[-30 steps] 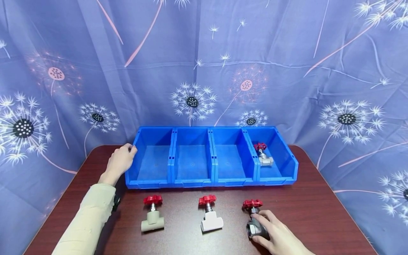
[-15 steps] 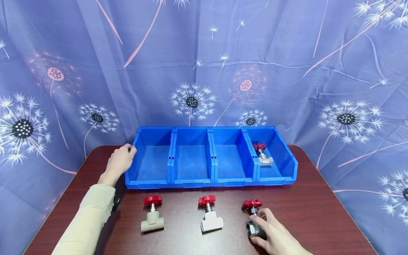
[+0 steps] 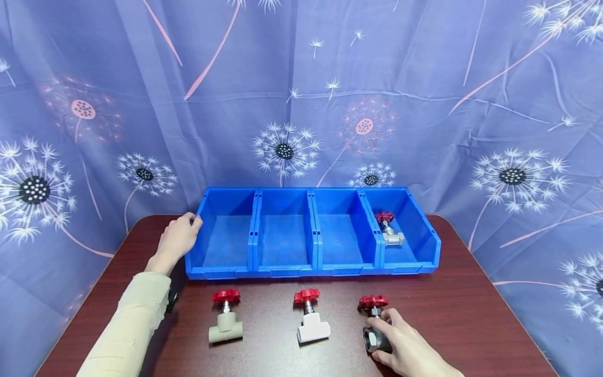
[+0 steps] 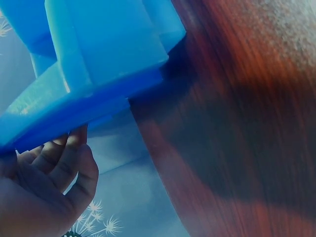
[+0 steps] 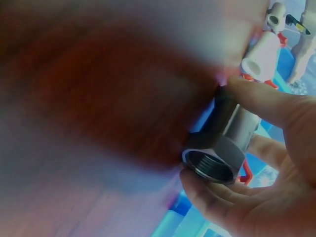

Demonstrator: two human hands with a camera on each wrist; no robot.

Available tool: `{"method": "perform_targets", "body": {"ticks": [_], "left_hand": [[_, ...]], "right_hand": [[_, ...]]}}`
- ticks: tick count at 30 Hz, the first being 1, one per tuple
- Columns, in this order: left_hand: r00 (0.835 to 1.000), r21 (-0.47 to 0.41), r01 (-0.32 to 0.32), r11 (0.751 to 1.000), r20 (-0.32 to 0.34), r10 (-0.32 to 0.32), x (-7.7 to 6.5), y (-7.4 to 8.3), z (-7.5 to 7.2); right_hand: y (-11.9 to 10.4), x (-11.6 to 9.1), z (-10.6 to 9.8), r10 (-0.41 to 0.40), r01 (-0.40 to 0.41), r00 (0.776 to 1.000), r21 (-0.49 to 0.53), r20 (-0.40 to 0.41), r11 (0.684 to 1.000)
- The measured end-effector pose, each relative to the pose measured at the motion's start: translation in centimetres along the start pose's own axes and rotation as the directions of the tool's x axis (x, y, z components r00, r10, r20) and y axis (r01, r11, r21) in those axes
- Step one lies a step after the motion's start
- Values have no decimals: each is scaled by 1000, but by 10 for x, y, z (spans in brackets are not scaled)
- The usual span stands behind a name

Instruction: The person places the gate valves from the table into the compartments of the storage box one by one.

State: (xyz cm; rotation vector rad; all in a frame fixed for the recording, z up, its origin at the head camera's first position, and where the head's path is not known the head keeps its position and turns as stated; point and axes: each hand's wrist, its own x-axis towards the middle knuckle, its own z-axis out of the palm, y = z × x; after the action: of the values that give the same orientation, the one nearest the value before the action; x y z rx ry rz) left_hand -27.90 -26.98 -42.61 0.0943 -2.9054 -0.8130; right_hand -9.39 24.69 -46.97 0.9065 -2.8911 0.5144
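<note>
My right hand [image 3: 410, 345] grips the dark metal body of a gate valve [image 3: 371, 340] with a red handwheel, at the table's front right. In the right wrist view, thumb and fingers lie on either side of the valve's threaded hex end [image 5: 212, 160]. My left hand [image 3: 180, 238] holds the left side of a row of joined blue bins [image 3: 285, 270]. In the left wrist view, its fingers [image 4: 64, 158] are curled against the bin's edge. A beige valve [image 3: 226, 327] and a white valve [image 3: 313, 329], both red-wheeled, lie on the table in front of the bins.
A silver valve [image 3: 392, 237] with a red wheel lies in the rightmost bin. The bins stand near the back of the dark red wooden table [image 3: 471, 314]. Behind it hangs a blue curtain [image 3: 424, 131] with dandelion print.
The right hand's fingers have shifted slightly and closed in around the dark valve's body. The left hand, the bins and the other valves stay in place.
</note>
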Motion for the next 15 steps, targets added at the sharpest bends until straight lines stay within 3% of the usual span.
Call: {"method": "perform_targets", "body": {"ticks": [15], "left_hand": [[1000, -4, 2, 1000, 1, -2, 0, -2, -1]], "right_hand": [[-2, 5, -6, 35, -36, 996, 5, 88, 999]]}}
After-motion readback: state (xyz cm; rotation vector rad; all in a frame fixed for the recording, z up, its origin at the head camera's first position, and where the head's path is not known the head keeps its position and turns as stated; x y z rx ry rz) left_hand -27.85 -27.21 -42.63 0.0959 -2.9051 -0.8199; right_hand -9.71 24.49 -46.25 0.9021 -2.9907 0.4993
